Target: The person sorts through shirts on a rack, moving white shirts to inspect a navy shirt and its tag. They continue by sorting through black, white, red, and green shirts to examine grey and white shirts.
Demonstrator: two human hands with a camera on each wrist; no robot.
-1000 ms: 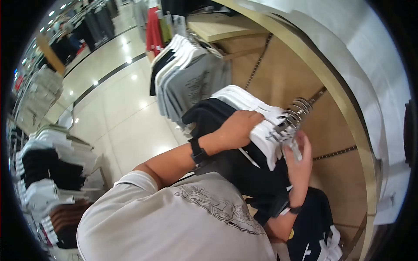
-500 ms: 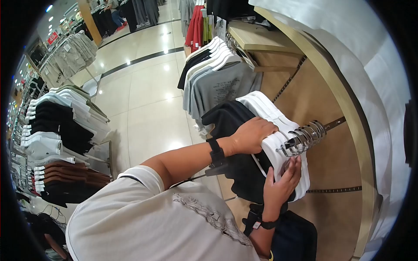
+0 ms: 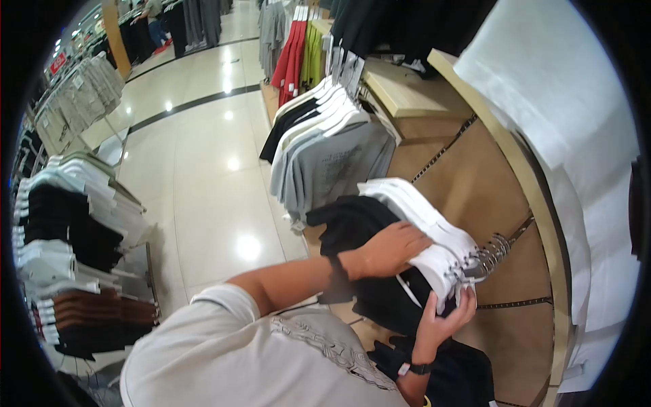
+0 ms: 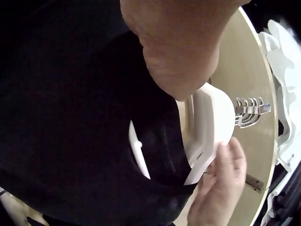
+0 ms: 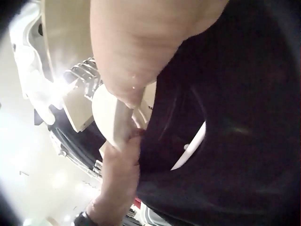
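Observation:
In the head view, several white plastic hangers [image 3: 441,234] bunch together on a rail, the front one carrying a black shirt [image 3: 366,217]. My left hand [image 3: 390,251] grips the shoulder of the front hangers, fingers bent over the top edge. Close under the metal hooks [image 3: 494,254], my right hand [image 3: 447,322] holds the front hanger's neck between thumb and fingers. A white hanger bar [image 4: 138,149] shows in the black shirt's neck opening in the left wrist view. In the right wrist view, the white hanger [image 5: 113,117] lies between both hands.
Grey shirts [image 3: 332,163] on hangers hang just beyond. A wooden shelf [image 3: 413,91] stands at the back, and a curved wooden panel edge [image 3: 536,176] runs along the right beside white cloth [image 3: 583,169]. Another clothes rack [image 3: 74,230] stands left across the tiled floor [image 3: 203,203].
The head view has tilted and shifted. My right hand has moved from around the hooks, lying flatter on the hangers, to holding the front hanger's neck. My left hand stays on the hanger shoulders.

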